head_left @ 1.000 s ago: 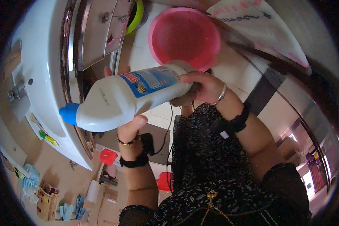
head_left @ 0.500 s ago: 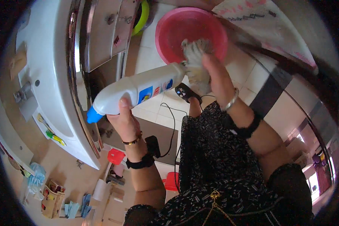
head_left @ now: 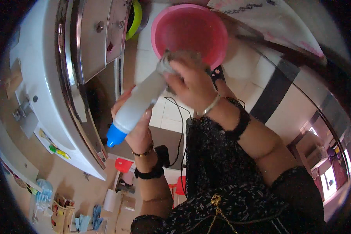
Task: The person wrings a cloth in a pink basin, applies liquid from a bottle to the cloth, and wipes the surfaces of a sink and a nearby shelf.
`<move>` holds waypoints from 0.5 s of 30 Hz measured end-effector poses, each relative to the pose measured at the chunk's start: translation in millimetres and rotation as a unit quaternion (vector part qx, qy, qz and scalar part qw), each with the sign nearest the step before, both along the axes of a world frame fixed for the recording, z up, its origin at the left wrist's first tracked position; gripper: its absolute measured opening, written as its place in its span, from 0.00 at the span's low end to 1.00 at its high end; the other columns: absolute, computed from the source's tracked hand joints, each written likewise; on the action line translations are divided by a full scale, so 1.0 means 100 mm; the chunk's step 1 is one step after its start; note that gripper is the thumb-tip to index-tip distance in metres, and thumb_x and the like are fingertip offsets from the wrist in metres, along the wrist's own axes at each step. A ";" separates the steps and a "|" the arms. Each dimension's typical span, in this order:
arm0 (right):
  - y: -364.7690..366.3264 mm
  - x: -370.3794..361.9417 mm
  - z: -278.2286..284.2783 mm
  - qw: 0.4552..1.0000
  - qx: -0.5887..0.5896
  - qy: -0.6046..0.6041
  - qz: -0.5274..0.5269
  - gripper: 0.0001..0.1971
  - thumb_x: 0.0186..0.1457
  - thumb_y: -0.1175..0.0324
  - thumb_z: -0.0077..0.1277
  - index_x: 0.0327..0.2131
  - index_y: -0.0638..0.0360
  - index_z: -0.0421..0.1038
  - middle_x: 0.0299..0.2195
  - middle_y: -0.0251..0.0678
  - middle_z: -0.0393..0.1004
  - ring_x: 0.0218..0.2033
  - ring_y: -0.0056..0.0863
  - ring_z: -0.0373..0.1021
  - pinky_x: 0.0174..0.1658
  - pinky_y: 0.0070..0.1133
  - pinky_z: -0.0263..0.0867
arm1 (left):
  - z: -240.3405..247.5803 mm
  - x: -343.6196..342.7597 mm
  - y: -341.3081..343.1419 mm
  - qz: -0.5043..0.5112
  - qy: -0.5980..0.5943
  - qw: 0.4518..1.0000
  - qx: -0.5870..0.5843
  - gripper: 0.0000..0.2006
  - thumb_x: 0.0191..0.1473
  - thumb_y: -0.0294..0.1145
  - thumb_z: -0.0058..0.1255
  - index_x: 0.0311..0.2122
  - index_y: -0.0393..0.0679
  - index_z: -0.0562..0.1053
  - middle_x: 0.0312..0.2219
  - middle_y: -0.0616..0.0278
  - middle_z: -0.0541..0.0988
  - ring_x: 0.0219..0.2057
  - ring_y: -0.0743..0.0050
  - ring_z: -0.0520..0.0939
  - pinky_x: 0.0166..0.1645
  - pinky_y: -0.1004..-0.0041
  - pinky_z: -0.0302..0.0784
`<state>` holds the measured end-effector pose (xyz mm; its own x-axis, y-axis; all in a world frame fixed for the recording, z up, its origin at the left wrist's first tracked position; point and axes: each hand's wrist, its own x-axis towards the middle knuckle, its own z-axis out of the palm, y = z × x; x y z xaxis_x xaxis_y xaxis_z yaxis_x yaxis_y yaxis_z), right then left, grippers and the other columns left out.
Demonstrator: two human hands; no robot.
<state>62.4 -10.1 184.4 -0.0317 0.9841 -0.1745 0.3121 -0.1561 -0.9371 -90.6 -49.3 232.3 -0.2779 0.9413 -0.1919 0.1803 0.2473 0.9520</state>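
A long white plastic bottle (head_left: 140,99) with a blue cap slants across the middle of the view. Its capped end points down and to the left. My left hand (head_left: 133,121) is wrapped round the bottle near the cap, thumb on one side and fingers on the other. My right hand (head_left: 189,82) grips a crumpled greyish cloth (head_left: 168,64) and presses it against the far end of the bottle. Part of the cloth is hidden behind my fingers. Just beyond stands a pink basin (head_left: 189,35) on the tiled floor.
At left is a white washbasin (head_left: 43,89) over cabinet drawers (head_left: 95,39). A yellow-green round rim (head_left: 134,19) shows beside the drawers. A black cable (head_left: 179,128) hangs from my left wrist. To the right stands a pale covered object (head_left: 269,23).
The bottle has turned and its plain side now shows. My right hand and the cloth have moved left and nearer, onto the bottle's end. My left fingers have shifted their hold.
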 end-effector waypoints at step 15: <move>0.02 0.07 -0.20 0.989 0.046 -0.125 0.064 0.10 0.50 0.67 0.43 0.33 0.62 0.65 0.29 0.44 0.64 0.30 0.44 0.65 0.30 0.30 0.63 | -0.05 0.10 -0.15 -0.034 0.024 0.999 0.022 0.25 0.37 0.36 0.60 0.40 0.39 0.63 0.42 0.48 0.68 0.44 0.58 0.70 0.49 0.64 0.63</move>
